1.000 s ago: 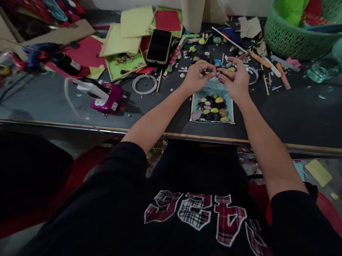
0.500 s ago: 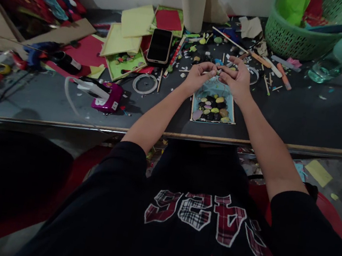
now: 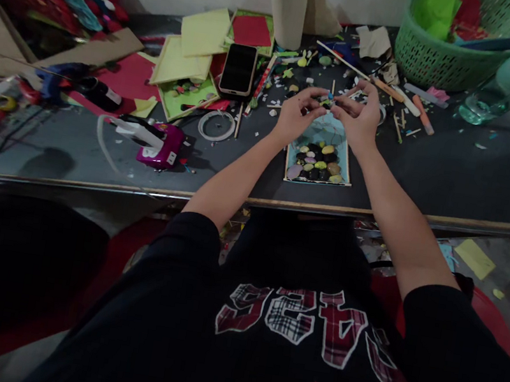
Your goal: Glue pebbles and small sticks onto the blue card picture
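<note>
My left hand and my right hand meet over the far end of a small light-blue framed panel. Both have bent fingers, with thumbs and fingertips drawn together around something too small and dark to make out. On the panel's near half, several painted pebbles in black, yellow, brown and lilac lie in rows. Thin dark lines run across its blue upper part, which my hands partly cover.
A phone rests beside yellow framed panels. Left stands a purple device with a white tool on it. A green basket, a tilted bottle, sticks and paper scraps lie behind and right. Someone's dark-clad leg shows at left.
My fingertips have shifted slightly apart and my right hand's fingers have curled differently. The panel and its pebbles have stayed in place.
</note>
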`<state>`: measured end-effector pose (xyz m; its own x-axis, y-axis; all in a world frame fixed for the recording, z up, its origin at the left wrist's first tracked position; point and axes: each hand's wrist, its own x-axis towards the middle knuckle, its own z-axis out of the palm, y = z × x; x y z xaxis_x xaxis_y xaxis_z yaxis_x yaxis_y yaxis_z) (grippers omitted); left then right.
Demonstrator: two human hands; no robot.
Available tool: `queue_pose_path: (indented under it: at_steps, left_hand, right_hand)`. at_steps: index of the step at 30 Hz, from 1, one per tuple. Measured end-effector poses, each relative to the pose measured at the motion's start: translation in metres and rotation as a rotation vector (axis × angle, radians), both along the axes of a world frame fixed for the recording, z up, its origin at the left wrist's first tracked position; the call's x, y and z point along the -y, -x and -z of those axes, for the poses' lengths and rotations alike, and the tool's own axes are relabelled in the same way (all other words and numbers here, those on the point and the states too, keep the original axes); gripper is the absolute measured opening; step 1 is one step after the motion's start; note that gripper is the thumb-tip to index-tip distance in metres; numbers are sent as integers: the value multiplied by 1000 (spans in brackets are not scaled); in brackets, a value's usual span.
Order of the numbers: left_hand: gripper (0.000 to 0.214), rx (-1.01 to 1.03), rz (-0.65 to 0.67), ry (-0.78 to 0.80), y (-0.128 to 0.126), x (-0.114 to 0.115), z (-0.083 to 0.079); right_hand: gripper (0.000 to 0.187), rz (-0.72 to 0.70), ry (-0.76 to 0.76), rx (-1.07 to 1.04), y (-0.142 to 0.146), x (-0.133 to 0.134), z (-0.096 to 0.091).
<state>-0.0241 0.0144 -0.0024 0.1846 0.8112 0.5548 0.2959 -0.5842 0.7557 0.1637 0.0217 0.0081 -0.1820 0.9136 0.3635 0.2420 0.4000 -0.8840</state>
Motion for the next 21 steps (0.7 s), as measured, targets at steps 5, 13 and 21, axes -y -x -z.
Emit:
queue_pose_path:
  at_steps: [5,13,21]
  left_hand:
    - [62,-131,-99,-55,5,5,-9]
    - [45,-260,-151,-77,1,13,-14]
    - [16,-129,-128,-134,-2,12,-7]
  right_hand:
    - [111,22,-30,60,2,11,-8]
    - [104,-15,-61,112,-2,7,-2]
    - [102,-50,63,-93,0,17,-7]
